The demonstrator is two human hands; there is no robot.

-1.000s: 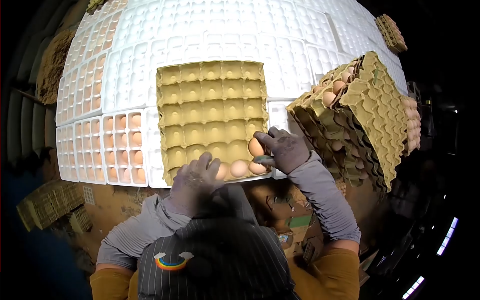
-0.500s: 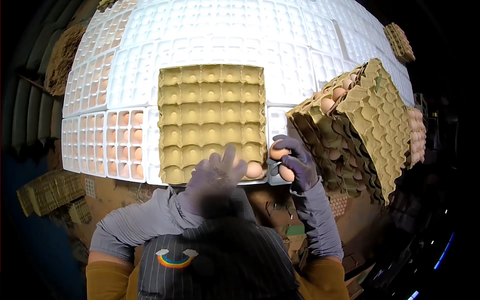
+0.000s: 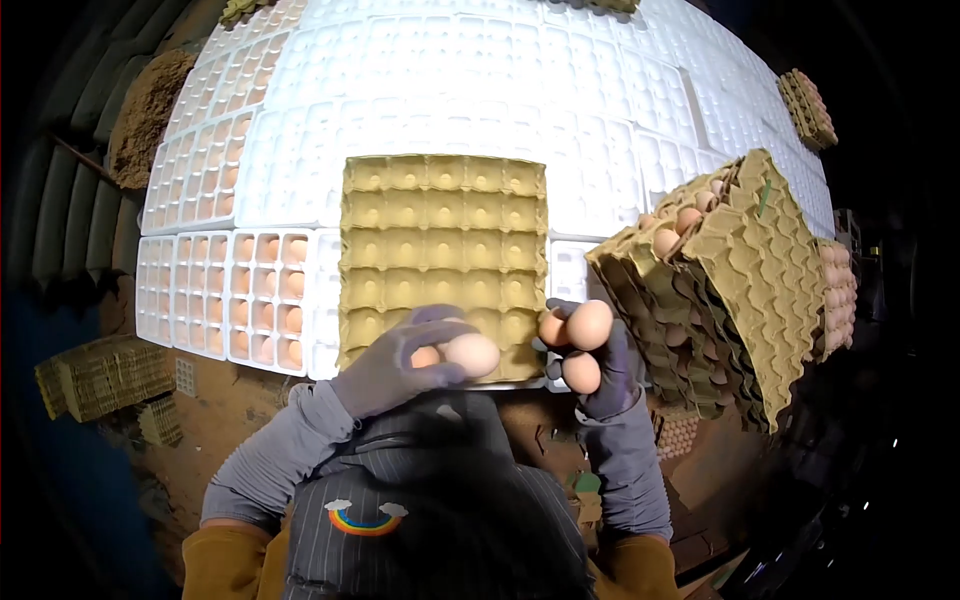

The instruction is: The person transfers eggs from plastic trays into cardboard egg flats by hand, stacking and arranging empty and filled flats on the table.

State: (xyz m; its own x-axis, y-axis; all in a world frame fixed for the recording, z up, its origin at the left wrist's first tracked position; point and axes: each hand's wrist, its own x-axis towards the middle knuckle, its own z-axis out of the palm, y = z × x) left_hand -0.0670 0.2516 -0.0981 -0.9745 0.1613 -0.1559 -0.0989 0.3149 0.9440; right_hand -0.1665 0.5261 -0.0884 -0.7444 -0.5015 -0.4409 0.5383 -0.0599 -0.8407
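Note:
A yellow-brown pulp egg tray [image 3: 443, 248] lies on white plastic trays, with no eggs showing in its visible cups. Over its lower left part, my gloved left hand [image 3: 400, 362] is closed round two eggs [image 3: 471, 355]. My gloved right hand [image 3: 612, 372], at the tray's lower right corner, holds three eggs [image 3: 589, 325] between palm and fingers. Just right of that hand stands a tilted stack of pulp trays [image 3: 765, 260] with brown eggs between its layers.
White trays [image 3: 450, 75] spread behind the pulp tray. Egg-filled white trays [image 3: 268, 300] are at the left. Stacked pulp trays [image 3: 110, 375] sit on the floor at the lower left. More eggs in trays [image 3: 838, 295] lie beyond the tilted stack.
The eggs from the pulp tray's front row have been lifted out. My left hand has closed on two of them, and my right hand now shows three eggs instead of two.

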